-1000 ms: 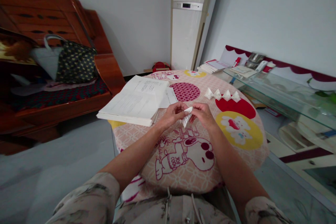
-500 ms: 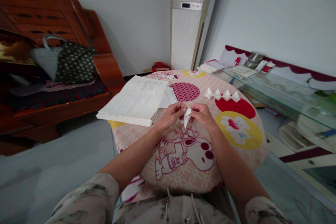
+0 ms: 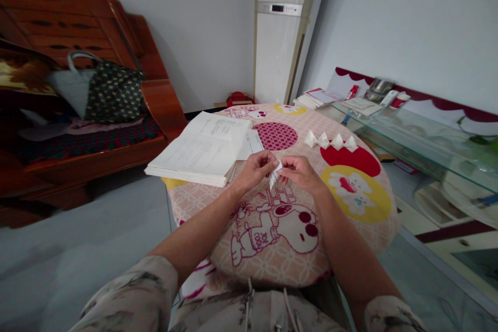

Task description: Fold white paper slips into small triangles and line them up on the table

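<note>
Between my two hands, above the middle of the table, is a small folded piece of white paper with a point hanging down. My left hand pinches its left upper side with closed fingers. The fingers of my right hand close on its right edge. Some fingertips are hidden behind the paper. Several pointed folded paper pieces stand in a row at the table's right. A thick open book with printed pages lies left of my hands, and a loose printed sheet sticks out beside it.
A patterned cloth covers the round table. On the right, a glass-topped cabinet holds a metal container, cups and papers. A stack of papers rests behind the table. At left, a wooden bench bears bags.
The folded paper has tilted slightly between my fingers, and my right fingers have shifted a little on its edge. The whole view has moved slightly.
</note>
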Demonstrator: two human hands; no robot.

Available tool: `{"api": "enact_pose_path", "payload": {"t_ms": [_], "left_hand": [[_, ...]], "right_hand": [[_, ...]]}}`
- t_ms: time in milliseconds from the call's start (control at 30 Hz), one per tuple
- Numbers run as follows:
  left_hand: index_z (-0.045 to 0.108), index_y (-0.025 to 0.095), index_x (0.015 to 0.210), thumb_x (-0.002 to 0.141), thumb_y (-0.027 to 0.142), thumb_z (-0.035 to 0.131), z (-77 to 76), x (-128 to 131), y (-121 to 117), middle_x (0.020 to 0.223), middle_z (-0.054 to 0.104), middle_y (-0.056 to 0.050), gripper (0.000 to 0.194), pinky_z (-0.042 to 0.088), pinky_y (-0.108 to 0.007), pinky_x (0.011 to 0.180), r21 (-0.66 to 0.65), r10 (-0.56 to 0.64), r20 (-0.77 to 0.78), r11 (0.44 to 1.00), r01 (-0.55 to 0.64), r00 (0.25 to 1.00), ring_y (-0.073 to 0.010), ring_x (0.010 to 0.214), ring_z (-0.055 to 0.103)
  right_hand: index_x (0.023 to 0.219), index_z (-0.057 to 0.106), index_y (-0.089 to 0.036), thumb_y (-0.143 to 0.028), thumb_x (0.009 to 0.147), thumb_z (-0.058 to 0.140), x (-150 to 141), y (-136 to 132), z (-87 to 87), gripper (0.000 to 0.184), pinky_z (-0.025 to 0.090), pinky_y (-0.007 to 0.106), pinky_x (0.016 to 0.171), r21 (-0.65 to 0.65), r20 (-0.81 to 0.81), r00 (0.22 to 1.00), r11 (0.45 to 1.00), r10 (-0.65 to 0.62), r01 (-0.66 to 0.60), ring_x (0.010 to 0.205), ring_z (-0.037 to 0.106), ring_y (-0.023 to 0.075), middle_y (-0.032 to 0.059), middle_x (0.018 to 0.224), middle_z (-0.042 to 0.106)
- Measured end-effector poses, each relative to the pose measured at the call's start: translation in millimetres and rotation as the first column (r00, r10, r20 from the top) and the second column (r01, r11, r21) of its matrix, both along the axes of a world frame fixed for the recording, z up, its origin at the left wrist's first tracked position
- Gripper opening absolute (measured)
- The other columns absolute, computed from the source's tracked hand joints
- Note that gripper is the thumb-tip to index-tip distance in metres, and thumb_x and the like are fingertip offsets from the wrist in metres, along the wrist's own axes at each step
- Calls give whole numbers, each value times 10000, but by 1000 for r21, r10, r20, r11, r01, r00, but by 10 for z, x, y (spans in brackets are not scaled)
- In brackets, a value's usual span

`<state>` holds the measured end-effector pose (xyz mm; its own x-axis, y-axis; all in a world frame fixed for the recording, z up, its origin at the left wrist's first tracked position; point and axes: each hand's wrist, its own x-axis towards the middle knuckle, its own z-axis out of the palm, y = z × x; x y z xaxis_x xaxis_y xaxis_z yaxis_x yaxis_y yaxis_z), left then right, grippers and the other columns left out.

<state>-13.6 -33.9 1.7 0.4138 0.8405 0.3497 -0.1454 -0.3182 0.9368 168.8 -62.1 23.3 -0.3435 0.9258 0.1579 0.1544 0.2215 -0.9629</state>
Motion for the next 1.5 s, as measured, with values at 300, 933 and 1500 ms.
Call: {"api": "enact_pose_path", "payload": {"t_ms": [300, 933, 1500], "left_hand": [[557, 160, 718, 788, 542, 763, 31, 0, 7, 598, 485, 49, 439, 313, -216, 527, -12, -9, 15, 1000, 10, 1000, -69, 533, 390], [623, 152, 683, 712, 408, 782, 18, -110, 46, 603, 529, 31, 302, 305, -232, 568, -316, -25, 139, 946, 68, 990, -84, 559, 423], [616, 146, 685, 693, 504, 791, 21, -56, 85, 578, 539, 16, 399, 303, -214, 463, -441, -54, 137, 890, 110, 989, -75, 481, 433]], "right_hand": [[768, 697, -167, -396, 816, 716, -1, -49, 36, 234, 541, 259, 538, -53, -144, 989, 998, 33, -41, 566, 662, 151, 28, 647, 702], [674, 628, -185, -317, 686, 633, 214, 110, -203, 133, 455, 252, 421, -437, -329, 876, 879, -353, 190, 456, 589, 148, 28, 562, 657], [820, 752, -215, -292, 600, 865, -16, 17, -109, 259, 514, 262, 642, -224, -371, 913, 970, -171, 91, 661, 632, 133, -4, 762, 733]]}}
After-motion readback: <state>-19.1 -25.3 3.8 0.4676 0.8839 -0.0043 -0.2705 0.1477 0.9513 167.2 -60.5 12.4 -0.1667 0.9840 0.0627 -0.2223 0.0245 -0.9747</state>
